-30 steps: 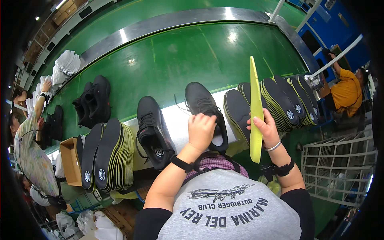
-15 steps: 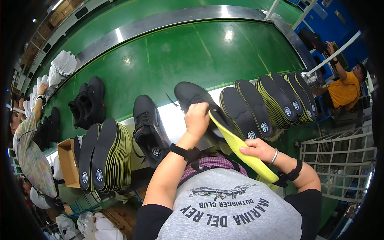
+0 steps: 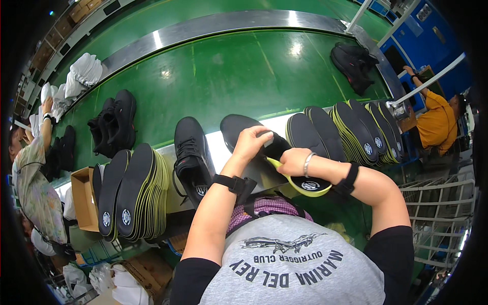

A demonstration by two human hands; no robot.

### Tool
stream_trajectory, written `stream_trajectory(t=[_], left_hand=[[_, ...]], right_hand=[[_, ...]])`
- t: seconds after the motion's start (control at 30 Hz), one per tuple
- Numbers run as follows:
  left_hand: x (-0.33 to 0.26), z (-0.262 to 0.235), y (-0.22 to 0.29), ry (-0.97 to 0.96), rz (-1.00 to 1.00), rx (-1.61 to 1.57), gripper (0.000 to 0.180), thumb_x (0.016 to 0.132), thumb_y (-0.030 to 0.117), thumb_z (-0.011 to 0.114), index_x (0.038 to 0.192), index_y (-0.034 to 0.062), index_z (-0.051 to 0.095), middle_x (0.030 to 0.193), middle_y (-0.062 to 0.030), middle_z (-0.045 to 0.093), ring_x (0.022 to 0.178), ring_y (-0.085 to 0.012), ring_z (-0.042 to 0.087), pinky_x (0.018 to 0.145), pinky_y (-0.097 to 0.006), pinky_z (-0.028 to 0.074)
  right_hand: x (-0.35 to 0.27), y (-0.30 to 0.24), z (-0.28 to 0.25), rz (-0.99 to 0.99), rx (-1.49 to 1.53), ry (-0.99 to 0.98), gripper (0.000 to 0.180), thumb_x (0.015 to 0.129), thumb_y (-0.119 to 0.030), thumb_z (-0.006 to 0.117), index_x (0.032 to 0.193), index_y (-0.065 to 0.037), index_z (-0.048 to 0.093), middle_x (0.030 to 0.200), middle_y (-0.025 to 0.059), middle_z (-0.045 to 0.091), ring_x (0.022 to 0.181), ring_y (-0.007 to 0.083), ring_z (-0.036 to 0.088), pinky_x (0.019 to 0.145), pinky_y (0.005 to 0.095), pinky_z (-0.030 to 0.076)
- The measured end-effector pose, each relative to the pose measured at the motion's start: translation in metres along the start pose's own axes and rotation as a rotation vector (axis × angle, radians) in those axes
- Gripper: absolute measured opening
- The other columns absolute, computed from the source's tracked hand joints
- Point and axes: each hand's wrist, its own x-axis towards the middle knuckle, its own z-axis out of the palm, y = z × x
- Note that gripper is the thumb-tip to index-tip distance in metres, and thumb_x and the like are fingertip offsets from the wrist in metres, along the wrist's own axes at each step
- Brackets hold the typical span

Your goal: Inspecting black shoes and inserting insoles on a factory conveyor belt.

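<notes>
My left hand (image 3: 252, 141) grips the collar of a black shoe (image 3: 239, 129) that lies on the bench edge in front of me. A black insole with a yellow-green underside (image 3: 305, 185) is pinched in my right hand (image 3: 292, 161), its front end pushed into the shoe's opening and its heel end curling out toward me. Just left of it stands a second black laced shoe (image 3: 192, 157).
Rows of upright insoles stand at my left (image 3: 133, 193) and right (image 3: 356, 133). On the green conveyor belt (image 3: 229, 71) sit black shoes at the left (image 3: 113, 124) and far right (image 3: 353, 63). A cardboard box (image 3: 84, 198), a wire rack (image 3: 439, 218) and two other people (image 3: 437, 122) are nearby.
My right hand brought the insole down from upright and fed its tip into the shoe. My left hand kept its hold on the shoe, which tilted toward me.
</notes>
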Motion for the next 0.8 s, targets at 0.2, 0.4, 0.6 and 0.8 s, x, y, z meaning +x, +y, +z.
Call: stream_trajectory(t=[0.2, 0.4, 0.6, 0.8], left_hand=[[-0.015, -0.001, 0.005, 0.006, 0.036, 0.181, 0.026, 0.074, 0.022, 0.063, 0.091, 0.0019, 0.064, 0.082, -0.0125, 0.065, 0.076, -0.0196, 0.063, 0.069, -0.029, 0.047], [-0.016, 0.008, 0.001, 0.100, -0.003, 0.057, 0.023, 0.075, 0.022, 0.062, 0.091, 0.0042, 0.064, 0.082, -0.0122, 0.065, 0.076, -0.0222, 0.063, 0.070, -0.029, 0.047], [-0.013, 0.011, -0.004, 0.118, 0.058, 0.064, 0.020, 0.077, 0.016, 0.061, 0.089, 0.0003, 0.063, 0.073, -0.0037, 0.063, 0.065, -0.0076, 0.056, 0.061, -0.022, 0.045], [-0.014, 0.011, -0.004, 0.171, 0.116, 0.197, 0.025, 0.075, 0.023, 0.062, 0.090, 0.0022, 0.063, 0.084, -0.0130, 0.064, 0.078, -0.0220, 0.063, 0.070, -0.029, 0.047]], right_hand=[[0.026, -0.019, 0.045, -0.077, -0.396, 0.227, 0.025, 0.075, -0.027, 0.053, 0.083, -0.006, 0.064, 0.092, 0.0143, 0.055, 0.079, 0.0264, 0.059, 0.074, 0.0412, 0.040], [-0.021, -0.001, 0.018, 0.010, -0.210, 0.131, 0.048, 0.067, -0.033, 0.059, 0.104, -0.003, 0.052, 0.106, 0.0193, 0.050, 0.099, 0.0289, 0.052, 0.080, 0.0464, 0.037], [-0.054, 0.014, 0.008, 0.020, -0.262, 0.128, 0.032, 0.066, -0.037, 0.058, 0.078, -0.008, 0.061, 0.079, 0.0153, 0.053, 0.077, 0.0305, 0.057, 0.063, 0.0418, 0.046], [-0.017, 0.004, 0.031, -0.101, -0.323, 0.251, 0.021, 0.072, -0.020, 0.052, 0.078, -0.006, 0.066, 0.088, 0.0179, 0.055, 0.081, 0.0299, 0.057, 0.064, 0.0385, 0.050]])
